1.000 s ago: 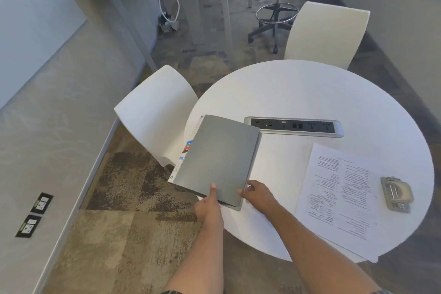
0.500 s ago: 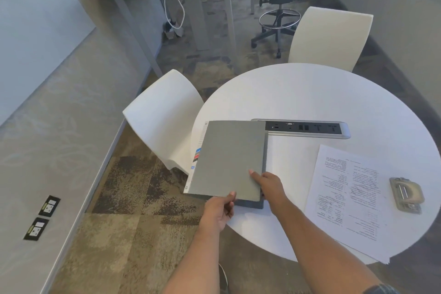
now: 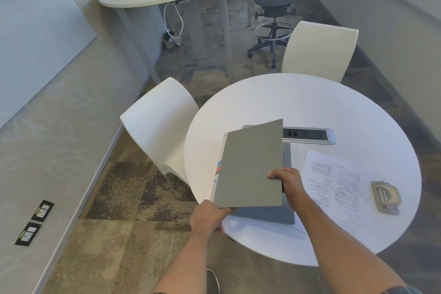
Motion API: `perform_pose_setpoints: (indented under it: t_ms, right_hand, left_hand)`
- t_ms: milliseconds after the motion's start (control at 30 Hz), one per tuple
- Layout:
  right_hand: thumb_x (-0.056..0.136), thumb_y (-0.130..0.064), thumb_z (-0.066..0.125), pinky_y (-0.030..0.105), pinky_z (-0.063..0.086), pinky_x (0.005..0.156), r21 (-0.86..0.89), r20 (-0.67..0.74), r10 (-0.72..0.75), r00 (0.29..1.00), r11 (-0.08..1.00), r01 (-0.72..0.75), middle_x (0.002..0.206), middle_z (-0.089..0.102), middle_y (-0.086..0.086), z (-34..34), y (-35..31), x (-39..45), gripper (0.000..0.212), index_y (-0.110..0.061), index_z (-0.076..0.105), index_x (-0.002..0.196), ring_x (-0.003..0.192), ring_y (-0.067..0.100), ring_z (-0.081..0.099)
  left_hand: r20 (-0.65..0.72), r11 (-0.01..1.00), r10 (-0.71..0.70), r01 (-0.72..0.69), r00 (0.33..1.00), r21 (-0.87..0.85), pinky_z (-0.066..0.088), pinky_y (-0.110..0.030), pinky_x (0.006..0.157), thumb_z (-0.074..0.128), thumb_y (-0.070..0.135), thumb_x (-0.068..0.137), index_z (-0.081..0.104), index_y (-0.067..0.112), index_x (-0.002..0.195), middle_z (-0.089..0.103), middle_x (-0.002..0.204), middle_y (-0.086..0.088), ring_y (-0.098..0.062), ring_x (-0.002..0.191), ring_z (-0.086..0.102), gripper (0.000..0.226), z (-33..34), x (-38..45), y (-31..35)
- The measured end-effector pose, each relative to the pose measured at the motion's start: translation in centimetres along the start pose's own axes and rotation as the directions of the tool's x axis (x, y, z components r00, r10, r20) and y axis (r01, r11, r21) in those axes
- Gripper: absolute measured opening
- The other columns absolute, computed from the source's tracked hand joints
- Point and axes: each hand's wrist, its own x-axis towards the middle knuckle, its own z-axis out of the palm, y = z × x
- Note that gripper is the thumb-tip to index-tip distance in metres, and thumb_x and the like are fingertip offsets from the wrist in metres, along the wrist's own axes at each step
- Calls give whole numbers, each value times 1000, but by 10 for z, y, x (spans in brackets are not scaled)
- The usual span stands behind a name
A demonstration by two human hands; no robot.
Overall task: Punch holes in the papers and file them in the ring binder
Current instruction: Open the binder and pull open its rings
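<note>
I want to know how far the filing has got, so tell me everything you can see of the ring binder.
The ring binder is grey, matte and flat-sided, like card or plastic. It lies at the near left of the round white table, front cover lifted partway open. The left hand grips the cover's near corner; the right hand holds its right edge. White sheets with coloured tabs show at its left side. The rings are hidden.
</note>
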Motion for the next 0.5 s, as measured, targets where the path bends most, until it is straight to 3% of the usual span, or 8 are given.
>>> perform_pose_setpoints:
  t_ms: [67, 133, 233, 300, 333, 400, 433, 500]
  right_hand:
    - [53, -11, 67, 23, 33, 46, 21, -14, -14, 1000, 1000, 14, 50, 48, 4, -5, -3, -1, 26, -14, 41, 54, 44, 20, 47]
    - [50, -11, 66, 21, 26, 46, 32, -37, -11, 999, 999, 12, 49, 42, 5, -8, -3, -3, 30, -16, 36, 53, 42, 19, 42]
    - [49, -18, 69, 27, 28, 52, 81, -55, -2, 998, 997, 6, 55, 41, 7, -10, 4, -3, 30, -18, 39, 49, 49, 20, 41]
    - [60, -40, 76, 38, 35, 59, 155, -34, -28, 999, 987, 33, 68, 53, 18, -11, 10, 0, 39, -6, 57, 61, 61, 27, 52]
    - [70, -57, 74, 43, 38, 66, 191, -17, -34, 999, 981, 37, 79, 59, 24, -12, 15, 4, 59, 1, 66, 74, 70, 32, 56]
    - [79, -86, 52, 46, 39, 76, 203, 36, -31, 999, 979, 23, 92, 61, 32, -15, 20, 7, 99, 9, 68, 96, 83, 36, 55]
    - [79, -92, 40, 43, 40, 76, 179, 50, -30, 998, 984, 21, 93, 61, 33, -16, 22, 8, 112, 15, 65, 102, 85, 35, 54]
    - [84, -90, 23, 37, 39, 66, 106, 53, -55, 997, 993, 49, 92, 64, 28, -14, 19, 4, 116, 16, 66, 105, 78, 30, 54]
  left_hand:
    - [-293, 982, 65, -8, 954, 191, 42, -24, 52, 68, 79, 64, 58, 20, 75, 61, 72, 8, -15, 63, 61, 61, 1, -5, -3]
    - [-415, 970, 193, -110, 889, 217, 47, -29, 58, 70, 77, 63, 52, 21, 97, 53, 95, 5, -16, 80, 57, 67, 7, -6, -7]
    - [-307, 912, 375, -287, 875, 294, 55, -37, 89, 67, 68, 74, 43, 18, 139, 49, 133, 1, -20, 113, 59, 86, 16, -3, -9]
    - [-218, 847, 467, -362, 857, 389, 53, -34, 92, 57, 61, 84, 41, 24, 143, 55, 135, 5, -16, 112, 60, 71, 21, -7, -3]
    - [-201, 815, 510, -395, 836, 424, 52, -32, 89, 53, 56, 88, 43, 26, 139, 59, 129, 5, -15, 106, 61, 60, 24, -10, 0]
    - [-207, 796, 546, -426, 812, 430, 50, -31, 85, 49, 47, 94, 46, 26, 135, 63, 121, 5, -17, 101, 61, 46, 27, -16, 5]
    - [-214, 812, 530, -417, 821, 409, 51, -32, 86, 48, 43, 97, 47, 24, 138, 64, 121, 4, -19, 102, 61, 45, 28, -18, 6]
    - [-237, 839, 504, -405, 831, 363, 52, -37, 88, 45, 37, 100, 46, 23, 142, 65, 124, 3, -21, 106, 63, 45, 29, -19, 5]
